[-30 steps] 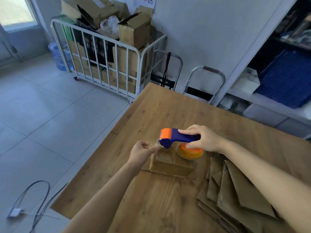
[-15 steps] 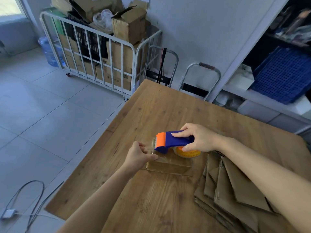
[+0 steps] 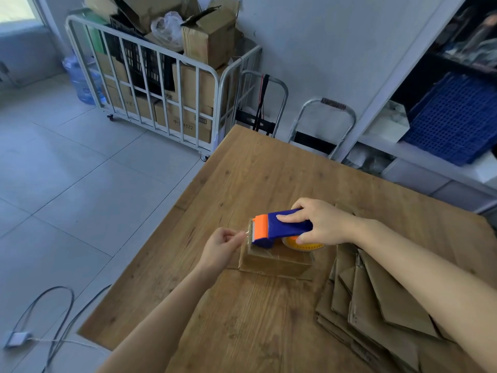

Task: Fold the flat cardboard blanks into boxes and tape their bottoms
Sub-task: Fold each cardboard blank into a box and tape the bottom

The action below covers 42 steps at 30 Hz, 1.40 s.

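- Our right hand [image 3: 322, 223] wraps its fingers round the blue-and-orange plastic tape dispenser [image 3: 282, 228]. It holds it over the small folded brown cardboard box [image 3: 277, 262] in the middle of the wooden desk [image 3: 263, 173].
- Our left hand [image 3: 220, 247] pinches the clear tape end [image 3: 245, 233] between thumb and fingertip, just left of the dispenser's toothed blade.
- A second ago the dispenser hung higher above the box. It has since come down, and its orange nose is now at the box's left top edge. We cannot tell whether it touches the box.
- We judge this to be the start of the taping stroke. The tape end looks ready to go down over the left edge, and the dispenser can then be drawn right along the seam.
- The stack of flat brown cardboard blanks [image 3: 382, 313] lies near right on the desk, not yet folded.
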Available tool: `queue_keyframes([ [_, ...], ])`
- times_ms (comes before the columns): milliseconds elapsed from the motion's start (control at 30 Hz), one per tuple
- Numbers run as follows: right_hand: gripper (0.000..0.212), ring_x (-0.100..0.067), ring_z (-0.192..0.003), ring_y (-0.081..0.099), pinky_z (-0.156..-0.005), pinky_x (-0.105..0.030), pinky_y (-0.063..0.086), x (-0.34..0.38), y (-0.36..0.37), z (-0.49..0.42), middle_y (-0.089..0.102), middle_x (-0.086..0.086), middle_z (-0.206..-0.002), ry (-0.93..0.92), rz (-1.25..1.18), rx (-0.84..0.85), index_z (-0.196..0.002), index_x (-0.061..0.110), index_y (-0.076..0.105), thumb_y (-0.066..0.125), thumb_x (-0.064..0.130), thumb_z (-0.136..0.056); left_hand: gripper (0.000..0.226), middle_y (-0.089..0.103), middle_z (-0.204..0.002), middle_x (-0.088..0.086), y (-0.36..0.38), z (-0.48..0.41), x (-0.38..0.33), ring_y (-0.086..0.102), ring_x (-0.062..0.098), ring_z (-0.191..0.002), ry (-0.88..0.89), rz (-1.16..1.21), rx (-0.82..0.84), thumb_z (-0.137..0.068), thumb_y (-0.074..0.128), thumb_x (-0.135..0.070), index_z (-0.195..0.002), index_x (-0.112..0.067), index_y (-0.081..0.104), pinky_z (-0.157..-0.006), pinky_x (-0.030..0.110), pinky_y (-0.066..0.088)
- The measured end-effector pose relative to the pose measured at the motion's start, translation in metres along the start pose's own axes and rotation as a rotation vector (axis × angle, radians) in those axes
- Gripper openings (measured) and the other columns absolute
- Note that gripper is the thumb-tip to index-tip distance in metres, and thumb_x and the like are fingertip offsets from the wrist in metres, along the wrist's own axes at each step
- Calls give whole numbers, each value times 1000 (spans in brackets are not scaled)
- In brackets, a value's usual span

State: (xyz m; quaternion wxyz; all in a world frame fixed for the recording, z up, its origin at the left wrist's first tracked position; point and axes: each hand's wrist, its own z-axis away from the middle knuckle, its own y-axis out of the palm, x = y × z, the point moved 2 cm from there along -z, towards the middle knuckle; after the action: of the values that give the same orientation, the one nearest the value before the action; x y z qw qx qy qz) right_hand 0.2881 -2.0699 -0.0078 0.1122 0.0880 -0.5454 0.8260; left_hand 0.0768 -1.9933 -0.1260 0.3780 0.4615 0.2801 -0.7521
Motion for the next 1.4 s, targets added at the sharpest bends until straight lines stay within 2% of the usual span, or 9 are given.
queue_keyframes([
  [400,59,-12,-109,41,-89,-25,34,3,5,2,42,3,-125,21,23,-58,-140,35,46,67,33,-85,32,60,-78,1,20,-14,6,53,17,-72,-2,-232,-218,-89,61,-43,-78,-15,51,-59,29,40],
  [533,60,-12,-109,41,-91,-26,36,1,8,4,42,3,-126,13,9,-67,-141,36,44,66,34,-86,37,56,-89,1,13,-6,24,50,12,-73,-107,-261,-168,-86,64,-48,-91,-16,47,-55,24,36],
  [600,60,-13,-110,41,-93,-28,37,1,8,3,42,3,-126,13,7,-64,-141,36,43,66,34,-86,25,58,-108,1,9,1,26,56,13,-90,72,-307,-243,-90,61,-25,-110,-14,51,-66,21,41],
  [700,60,-12,-110,41,-93,-28,36,0,7,1,42,3,-125,13,4,-69,-141,36,44,66,34,-85,60,43,-132,-29,16,14,14,46,-4,-121,351,-372,22,-94,52,-9,-145,-31,31,-97,10,35],
  [767,59,-12,-109,41,-92,-27,36,-1,8,0,42,3,-126,22,-6,-74,-140,36,44,67,33,-85,80,28,-133,-42,22,20,8,34,-16,-123,366,-428,304,-91,56,-14,-147,-43,7,-93,-3,25],
  [967,58,-12,-108,42,-92,-27,37,0,10,2,42,3,-126,32,-24,-90,-140,37,44,66,34,-86,90,29,-115,-29,16,-4,-18,35,0,-109,296,-553,383,-73,80,-16,-139,-20,19,-73,-4,33],
  [1100,57,-12,-108,42,-90,-26,36,0,10,4,42,4,-126,40,-43,-99,-139,39,45,65,33,-86,129,16,-154,-9,15,-17,-28,22,12,-141,274,-627,459,-66,86,-21,-153,-22,-10,-101,18,28],
  [1267,59,-15,-109,43,-92,-29,39,2,7,7,43,2,-124,29,-20,-85,-140,39,44,66,35,-85,102,43,-137,-10,11,-26,-38,44,7,-125,469,-790,363,-58,87,-36,-143,-24,32,-97,21,37],
  [1400,63,-14,-102,47,-88,-26,42,3,6,24,44,0,-118,12,-62,-82,-141,40,41,67,35,-84,100,48,-132,-15,1,-22,-46,49,3,-118,497,-846,449,-55,87,-36,-141,-28,37,-100,26,43],
])
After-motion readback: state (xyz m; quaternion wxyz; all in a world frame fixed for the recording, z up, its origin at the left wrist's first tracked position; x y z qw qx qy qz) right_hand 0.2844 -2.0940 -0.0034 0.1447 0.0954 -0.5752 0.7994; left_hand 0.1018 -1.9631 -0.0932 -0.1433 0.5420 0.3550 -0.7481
